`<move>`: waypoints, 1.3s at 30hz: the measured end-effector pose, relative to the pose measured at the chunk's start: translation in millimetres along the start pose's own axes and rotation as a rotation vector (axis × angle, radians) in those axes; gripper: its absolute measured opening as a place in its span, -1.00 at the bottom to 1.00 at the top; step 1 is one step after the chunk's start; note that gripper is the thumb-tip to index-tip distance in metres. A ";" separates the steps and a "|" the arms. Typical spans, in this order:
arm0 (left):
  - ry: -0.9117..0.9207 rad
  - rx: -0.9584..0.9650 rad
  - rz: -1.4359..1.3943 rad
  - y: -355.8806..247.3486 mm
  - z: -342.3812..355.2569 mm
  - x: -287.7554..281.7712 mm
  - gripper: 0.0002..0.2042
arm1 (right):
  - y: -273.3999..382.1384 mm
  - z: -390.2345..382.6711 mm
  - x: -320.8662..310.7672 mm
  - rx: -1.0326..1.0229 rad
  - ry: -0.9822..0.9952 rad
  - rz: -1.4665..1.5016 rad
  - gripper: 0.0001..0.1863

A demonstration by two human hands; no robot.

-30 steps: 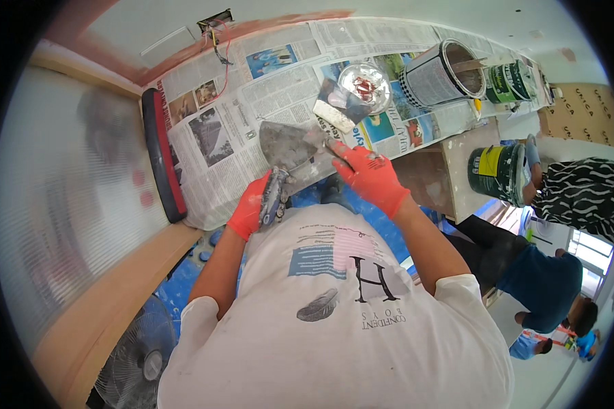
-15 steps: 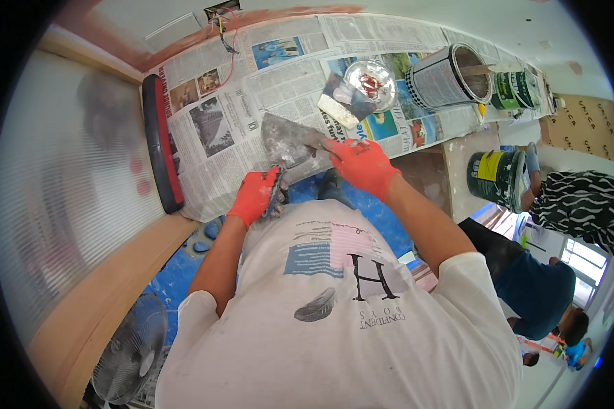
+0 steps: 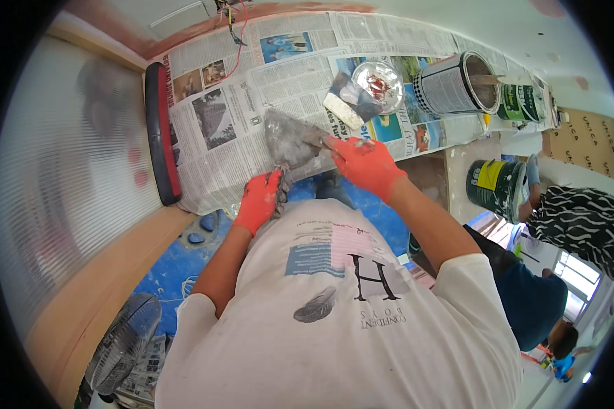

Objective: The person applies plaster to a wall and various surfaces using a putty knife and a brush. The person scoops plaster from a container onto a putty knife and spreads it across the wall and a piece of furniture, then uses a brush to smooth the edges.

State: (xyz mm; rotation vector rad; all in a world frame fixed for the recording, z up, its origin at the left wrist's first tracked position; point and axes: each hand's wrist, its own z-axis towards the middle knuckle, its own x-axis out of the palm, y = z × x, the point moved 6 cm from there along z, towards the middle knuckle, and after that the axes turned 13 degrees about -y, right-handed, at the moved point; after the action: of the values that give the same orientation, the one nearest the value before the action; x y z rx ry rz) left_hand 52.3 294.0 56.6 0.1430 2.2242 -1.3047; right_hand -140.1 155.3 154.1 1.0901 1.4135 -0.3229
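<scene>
Red gloves with dusty grey palms cover both my hands. My left hand is closed round the near end of a wide, dusty grey putty knife, its flat blade pointing away from me over the newspaper. In my right hand is a smaller putty knife, gripped by its handle, which the fingers mostly hide. Its blade lies at the right side of the wide blade and seems to touch it. Whitish smears mark the wide blade. Both hands are in front of my chest at the counter's near edge.
Newspaper covers the counter. On it stand a foil-like dish with reddish residue, a pale block, an open paint can and a green tub. A black-and-red bar lies left. Another person stands right, near a dark bucket.
The small putty knife has shifted slightly against the wide blade. My view has moved a little, so the counter things sit lower and to the right. Both hands keep their grips.
</scene>
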 end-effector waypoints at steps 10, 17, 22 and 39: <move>0.004 0.170 0.033 46.3 -24.6 31.4 -0.38 | -17.7 -49.4 6.7 -0.252 -0.208 -0.212 -0.66; 0.050 0.109 -0.011 36.2 -23.6 29.6 -0.39 | -16.4 -12.6 35.3 0.237 0.080 0.360 -0.66; -0.036 -0.004 -0.031 37.0 -22.7 26.0 -0.39 | -8.1 -25.1 19.2 -0.131 0.016 -0.049 -0.70; 0.059 -0.065 -0.064 52.7 -18.1 35.2 -0.44 | 15.9 13.9 42.3 -0.058 -0.078 -0.050 -0.84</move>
State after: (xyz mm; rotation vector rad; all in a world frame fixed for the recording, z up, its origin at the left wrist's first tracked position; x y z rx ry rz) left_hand 34.1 330.3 4.6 0.0877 2.3356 -1.2758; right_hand -110.7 170.3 120.2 0.9857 1.3739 -0.3549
